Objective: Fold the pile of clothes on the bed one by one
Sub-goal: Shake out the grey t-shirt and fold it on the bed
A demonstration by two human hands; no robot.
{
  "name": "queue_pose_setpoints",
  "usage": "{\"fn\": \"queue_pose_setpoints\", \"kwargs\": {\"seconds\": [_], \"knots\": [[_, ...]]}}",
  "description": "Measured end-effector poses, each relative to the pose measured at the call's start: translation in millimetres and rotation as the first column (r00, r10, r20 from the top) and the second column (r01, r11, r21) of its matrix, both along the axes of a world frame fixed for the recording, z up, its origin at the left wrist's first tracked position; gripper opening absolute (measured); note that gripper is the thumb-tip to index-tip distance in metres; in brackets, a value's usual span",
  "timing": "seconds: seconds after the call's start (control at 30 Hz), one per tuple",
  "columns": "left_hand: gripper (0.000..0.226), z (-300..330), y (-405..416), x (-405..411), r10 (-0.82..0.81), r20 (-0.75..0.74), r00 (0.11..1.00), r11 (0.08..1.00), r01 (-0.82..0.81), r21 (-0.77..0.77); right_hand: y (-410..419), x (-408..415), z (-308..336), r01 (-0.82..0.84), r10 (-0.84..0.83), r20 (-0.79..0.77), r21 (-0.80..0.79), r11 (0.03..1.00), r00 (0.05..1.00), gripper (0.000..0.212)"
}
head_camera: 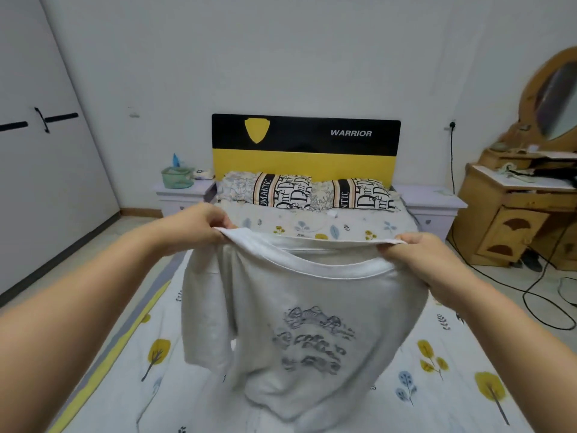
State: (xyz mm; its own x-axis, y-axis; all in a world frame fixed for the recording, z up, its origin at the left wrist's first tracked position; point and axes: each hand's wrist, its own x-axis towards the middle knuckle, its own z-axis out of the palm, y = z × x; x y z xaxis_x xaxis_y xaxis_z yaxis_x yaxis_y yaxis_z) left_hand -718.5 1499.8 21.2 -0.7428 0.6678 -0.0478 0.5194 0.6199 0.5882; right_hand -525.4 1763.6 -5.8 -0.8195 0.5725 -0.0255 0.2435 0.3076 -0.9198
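T-shirt (299,323) held up over bed (437,370) | left hand (199,225), right hand (418,254) each pinch a shoulder | no fold made yet, pile not visible.

Readable text: headboard and two pillows.
Headboard (306,145), black upper band: "WARRIOR" in white slanted capitals at right; a yellow shield emblem at left, with no lettering legible on it. Left pillow (282,191): black vertical stripe reads "OMANTIC", the first letter cut off at the bottom edge; beside it, large overlapping serif letters, with "D", "m" and "e" made out. Right pillow (359,195): the same stripe shows "NTIC", with the same large "D" lettering alongside. White T-shirt (299,323): dark grey chest print, blurred, with script-like shapes that cannot be read.
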Motion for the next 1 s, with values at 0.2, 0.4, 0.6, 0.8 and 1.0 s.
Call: {"fn": "queue_pose_setpoints", "kwargs": {"seconds": [0.2, 0.4, 0.6, 0.8, 1.0], "knots": [[0.012, -25.6, 8.1, 9.0, 0.044, 0.318, 0.947, 0.996, -0.068, 0.066, 27.6, 27.0, 31.0, -0.352, 0.374, 0.186, -0.142, 0.925, 0.909, 0.025], [0.022, -32.9, 18.8, 17.9, -0.074, 0.515, 0.854, 0.997, 0.051, 0.058, 36.2, 37.1, 35.1, -0.011, 0.011, 0.000, 0.344, 0.939, 1.000, 0.011], [0.059, -31.7, 37.1, 24.4, -0.274, 0.582, 0.766, 0.947, 0.109, 0.302, 48.9, 51.2, 31.8, 0.256, -0.184, -0.186, 0.534, 0.806, 0.965, 0.026], [0.073, -37.2, 59.1, 36.2, -0.312, 0.638, 0.704, 0.908, 0.023, 0.418, 64.5, 63.1, 14.6, 0.244, -0.209, -0.126, 0.538, 0.807, 0.970, 0.023], [0.038, -42.9, 75.6, 42.8, -0.076, 0.329, 0.941, 0.962, -0.017, 0.273, 70.1, 74.1, -8.2, 0.242, -0.296, -0.026, 0.645, 0.725, 0.955, 0.016]]}}
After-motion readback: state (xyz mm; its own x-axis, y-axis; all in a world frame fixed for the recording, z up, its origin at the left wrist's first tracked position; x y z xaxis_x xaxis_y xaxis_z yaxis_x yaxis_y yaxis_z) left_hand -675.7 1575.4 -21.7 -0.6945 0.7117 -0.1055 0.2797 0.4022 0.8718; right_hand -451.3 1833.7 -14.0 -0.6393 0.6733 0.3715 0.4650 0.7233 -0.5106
